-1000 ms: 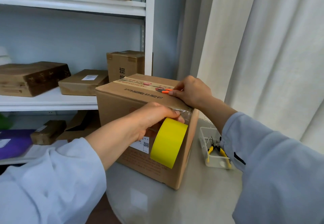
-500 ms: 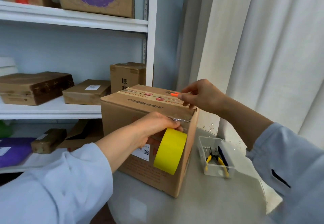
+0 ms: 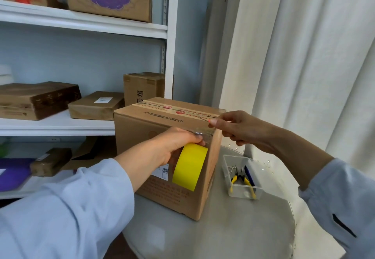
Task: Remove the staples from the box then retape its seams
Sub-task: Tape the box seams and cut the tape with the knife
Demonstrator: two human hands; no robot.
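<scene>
Box (image 3: 162,157) sits mid-desk (image 3: 223,234), shelf close behind, clear tray (image 3: 241,177) just right. My left hand (image 3: 172,147) grips the yellow tape roll (image 3: 189,166) against its front — right hand (image 3: 239,129) pinches tape at the top edge.

The scene is lit evenly and brightly by soft daylight diffused through the white pleated curtain (image 3: 316,60) at the right of the frame. Only faint shadows are cast. Small glints are seen on the clear tape (image 3: 203,134) at centre. Straight lines are bowed at the edges, and the lower corners are slightly blurred.
</scene>
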